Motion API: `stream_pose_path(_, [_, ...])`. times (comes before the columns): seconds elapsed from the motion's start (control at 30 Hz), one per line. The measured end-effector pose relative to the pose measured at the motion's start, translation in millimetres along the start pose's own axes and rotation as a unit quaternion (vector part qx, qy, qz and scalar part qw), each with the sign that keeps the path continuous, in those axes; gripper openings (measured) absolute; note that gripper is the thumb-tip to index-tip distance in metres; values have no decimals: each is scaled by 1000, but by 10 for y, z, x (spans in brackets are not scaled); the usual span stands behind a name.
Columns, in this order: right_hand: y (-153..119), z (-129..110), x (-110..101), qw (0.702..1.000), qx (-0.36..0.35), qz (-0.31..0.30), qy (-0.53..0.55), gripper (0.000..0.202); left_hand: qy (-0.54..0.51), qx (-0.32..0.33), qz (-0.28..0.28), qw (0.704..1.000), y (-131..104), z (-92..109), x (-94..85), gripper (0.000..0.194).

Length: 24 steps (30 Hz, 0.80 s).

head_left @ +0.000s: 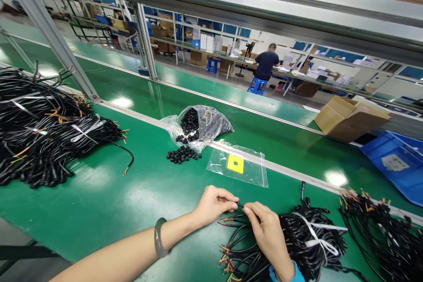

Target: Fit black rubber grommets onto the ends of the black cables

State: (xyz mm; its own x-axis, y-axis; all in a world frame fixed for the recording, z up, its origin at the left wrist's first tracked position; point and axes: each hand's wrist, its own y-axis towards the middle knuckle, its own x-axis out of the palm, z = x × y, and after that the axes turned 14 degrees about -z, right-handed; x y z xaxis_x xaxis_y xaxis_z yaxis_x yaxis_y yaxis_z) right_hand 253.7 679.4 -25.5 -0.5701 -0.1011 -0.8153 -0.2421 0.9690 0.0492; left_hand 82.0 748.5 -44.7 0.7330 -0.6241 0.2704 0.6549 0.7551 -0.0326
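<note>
My left hand (pixel 211 205), with a bangle on its wrist, pinches a small black piece at the end of a black cable (pixel 241 205). Facing it, my right hand (pixel 266 227) grips that same cable between thumb and fingers. The fingertips hide most of the joint. Under and beside my right hand lies a tied bundle of black cables (pixel 317 238), its coloured wire ends pointing left. Farther off, a pile of small black caps (pixel 183 154) lies before an open clear plastic bag (pixel 213 125) holding more of them.
Large cable bundles (pixel 56 132) cover the table's left; loose cables (pixel 380 224) lie at the right. A zip bag with a yellow square (pixel 235 164) rests mid-table. Behind stand a cardboard box (pixel 350 116) and a blue bin (pixel 396 163). A seated person (pixel 266 64) is far off.
</note>
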Motion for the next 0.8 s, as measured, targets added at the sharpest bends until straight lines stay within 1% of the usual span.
stream_pose_path(0.13, [14,9,-7,999,-7,-3,33,27,7,23,-7,1000,8,-15,25,22])
stream_pose_path(0.33, [21,22,-7,999,-9,7,53,27,80,63,-5,995,0,-40,48,13])
stream_pose_path(0.53, [19,30,10,999,-9,2,49,27,98,86,-8,991,3,-40,57,11])
stream_pose_path(0.8, [23,28,23,998,-11,-3,62,28,183,118,-11,976,-28,-6,60,9])
